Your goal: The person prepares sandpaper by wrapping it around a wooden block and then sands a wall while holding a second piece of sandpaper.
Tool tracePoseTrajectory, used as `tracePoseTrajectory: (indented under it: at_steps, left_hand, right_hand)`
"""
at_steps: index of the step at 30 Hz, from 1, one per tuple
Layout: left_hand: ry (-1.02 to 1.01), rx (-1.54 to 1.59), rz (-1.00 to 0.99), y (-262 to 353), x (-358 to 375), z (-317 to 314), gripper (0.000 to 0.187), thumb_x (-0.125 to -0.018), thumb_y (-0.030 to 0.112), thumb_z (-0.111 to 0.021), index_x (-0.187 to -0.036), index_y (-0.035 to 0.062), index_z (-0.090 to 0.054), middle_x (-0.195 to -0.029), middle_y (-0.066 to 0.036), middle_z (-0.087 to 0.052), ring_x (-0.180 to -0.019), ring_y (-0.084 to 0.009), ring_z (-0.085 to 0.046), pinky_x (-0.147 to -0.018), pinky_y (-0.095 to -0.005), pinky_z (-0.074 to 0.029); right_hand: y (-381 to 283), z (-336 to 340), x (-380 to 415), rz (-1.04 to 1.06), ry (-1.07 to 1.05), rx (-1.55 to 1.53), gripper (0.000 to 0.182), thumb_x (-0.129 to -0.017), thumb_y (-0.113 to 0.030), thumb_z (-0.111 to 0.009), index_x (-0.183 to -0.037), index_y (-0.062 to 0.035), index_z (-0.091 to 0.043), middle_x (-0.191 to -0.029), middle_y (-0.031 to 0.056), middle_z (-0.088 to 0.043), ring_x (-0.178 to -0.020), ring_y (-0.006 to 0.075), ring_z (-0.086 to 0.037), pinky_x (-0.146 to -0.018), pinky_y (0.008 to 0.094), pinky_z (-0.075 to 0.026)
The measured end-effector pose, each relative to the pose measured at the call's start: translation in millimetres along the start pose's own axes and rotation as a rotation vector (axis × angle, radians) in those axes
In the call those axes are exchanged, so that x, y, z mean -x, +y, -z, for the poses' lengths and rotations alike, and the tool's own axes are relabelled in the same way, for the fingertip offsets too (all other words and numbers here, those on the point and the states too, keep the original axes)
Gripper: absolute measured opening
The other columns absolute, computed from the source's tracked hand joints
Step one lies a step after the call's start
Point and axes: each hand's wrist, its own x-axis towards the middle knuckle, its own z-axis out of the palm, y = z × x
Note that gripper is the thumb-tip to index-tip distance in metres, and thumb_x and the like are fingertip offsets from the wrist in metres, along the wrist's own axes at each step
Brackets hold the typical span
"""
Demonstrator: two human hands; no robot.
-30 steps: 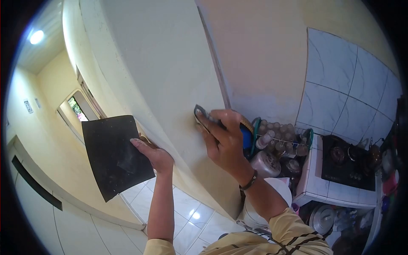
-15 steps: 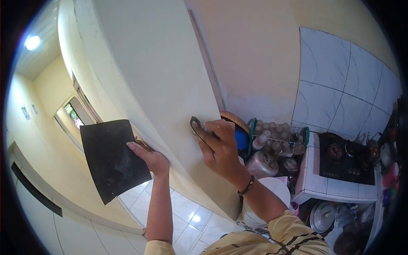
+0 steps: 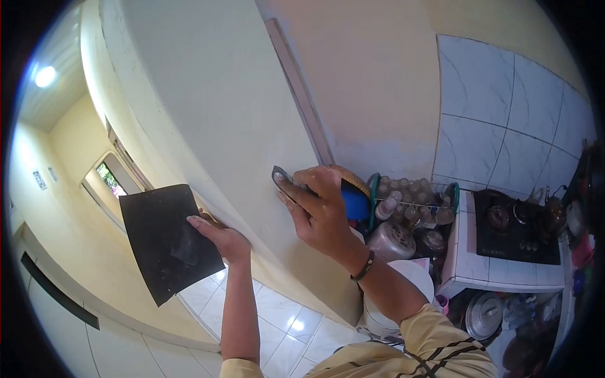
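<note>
My left hand (image 3: 222,235) is closed on the edge of a thin black sheet (image 3: 165,239), its thumb on the near face. Pale specks and a faint rectangular smear mark that face. My right hand (image 3: 322,208) pinches a small dark flat piece (image 3: 280,174) between whitish, dusty fingertips. The piece is right at the face of the pale wall end (image 3: 220,107). What it is made of, I cannot tell. The sheet hangs in front of the wall's left side, apart from the right hand.
Right of the wall stand a rack of upturned glasses (image 3: 413,201), a blue item (image 3: 355,203), a metal pot (image 3: 391,240) and a white bucket (image 3: 409,277). Further right is a stove (image 3: 513,230) on a tiled counter (image 3: 479,271), with a lidded pot (image 3: 484,315) below. Tiled floor (image 3: 283,346) lies underneath.
My right hand has shifted slightly up and left along the wall with the small dark piece, which is now tilted differently. The left hand keeps its hold on the black sheet. The view has turned slightly.
</note>
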Motion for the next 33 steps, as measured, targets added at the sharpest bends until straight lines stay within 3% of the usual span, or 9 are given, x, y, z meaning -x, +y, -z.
tracePoseTrajectory:
  at_steps: [2,9,14,16,19,21,24,26,33]
  left_hand:
    - [0.037,0.067,0.054,12,2,-5,0.069,-0.105,0.049,-0.021,-0.15,-0.0033,-0.015,-0.157,-0.016,-0.014,-0.144,-0.0228,-0.02,-0.119,-0.034,-0.015]
    - [0.062,0.026,0.075,13,0,-3,0.066,-0.106,0.041,-0.027,-0.15,-0.0035,-0.01,-0.159,-0.016,-0.009,-0.146,-0.0235,-0.015,-0.12,-0.0348,-0.012]
    - [0.173,0.011,-0.072,13,3,-16,0.06,-0.106,0.043,-0.025,-0.144,-0.0037,-0.026,-0.144,-0.014,-0.033,-0.128,-0.0194,-0.038,-0.112,-0.0321,-0.028]
    - [0.179,0.122,-0.02,22,3,-17,0.061,-0.106,0.044,-0.026,-0.144,-0.0036,-0.027,-0.143,-0.014,-0.033,-0.128,-0.0191,-0.037,-0.112,-0.032,-0.027]
    - [0.183,0.169,-0.029,39,6,-22,0.06,-0.106,0.037,-0.033,-0.147,-0.005,-0.019,-0.147,-0.016,-0.03,-0.132,-0.0224,-0.034,-0.113,-0.0339,-0.026]
    - [0.115,-0.14,-0.133,-1,-4,-4,0.06,-0.105,0.031,-0.038,-0.147,-0.0061,-0.016,-0.148,-0.017,-0.029,-0.132,-0.0249,-0.034,-0.114,-0.0354,-0.025]
    - [0.026,-0.348,-0.095,-18,-1,6,0.065,-0.106,0.036,-0.026,-0.149,-0.006,-0.002,-0.156,-0.019,-0.009,-0.143,-0.0263,-0.015,-0.118,-0.0353,-0.013]
    - [0.008,-0.353,-0.064,-4,3,0,0.067,-0.107,0.039,-0.019,-0.149,-0.0059,0.004,-0.159,-0.019,0.001,-0.148,-0.0266,-0.006,-0.121,-0.035,-0.007]
    - [0.046,0.006,0.059,24,3,-8,0.062,-0.107,0.031,-0.023,-0.149,-0.0064,0.003,-0.159,-0.022,0.0,-0.148,-0.0284,-0.008,-0.121,-0.0365,-0.009]
  right_hand:
    - [-1,1,10,-0.013,-0.006,0.027,0.031,-0.076,-0.005,-0.068,-0.107,-0.0041,-0.068,-0.09,0.0034,-0.055,-0.086,0.0215,-0.053,-0.076,0.0376,-0.034]
    - [0,4,1,-0.007,-0.005,0.023,0.033,-0.075,-0.004,-0.068,-0.108,-0.0053,-0.068,-0.09,0.0032,-0.055,-0.088,0.0209,-0.053,-0.075,0.0376,-0.034]
    - [-3,1,17,-0.034,-0.017,0.016,0.034,-0.075,-0.002,-0.071,-0.109,-0.0051,-0.069,-0.09,0.0049,-0.054,-0.086,0.0227,-0.053,-0.078,0.0376,-0.035]
    - [-1,1,13,-0.025,-0.008,0.003,0.035,-0.075,-0.002,-0.072,-0.109,-0.0054,-0.07,-0.09,0.0057,-0.055,-0.086,0.0235,-0.054,-0.079,0.0374,-0.036]
    - [1,3,2,-0.02,-0.006,0.019,0.037,-0.074,-0.001,-0.072,-0.111,-0.0058,-0.07,-0.091,0.0056,-0.055,-0.087,0.0232,-0.054,-0.079,0.0369,-0.035]
    - [-2,4,3,-0.02,-0.013,0.037,0.038,-0.074,-0.001,-0.073,-0.111,-0.0059,-0.07,-0.091,0.0056,-0.055,-0.087,0.0231,-0.054,-0.078,0.0367,-0.035]
    - [-8,0,22,-0.046,-0.018,0.008,0.037,-0.074,-0.001,-0.072,-0.11,-0.0051,-0.069,-0.092,0.0059,-0.055,-0.087,0.0235,-0.054,-0.079,0.037,-0.035]
    - [-8,3,15,-0.027,-0.02,-0.004,0.037,-0.074,-0.001,-0.072,-0.11,-0.0046,-0.069,-0.092,0.006,-0.055,-0.087,0.0234,-0.053,-0.079,0.0369,-0.035]
    - [-7,4,9,-0.043,-0.031,0.01,0.037,-0.074,-0.002,-0.072,-0.11,-0.0052,-0.069,-0.091,0.0062,-0.055,-0.087,0.0233,-0.053,-0.079,0.0362,-0.034]
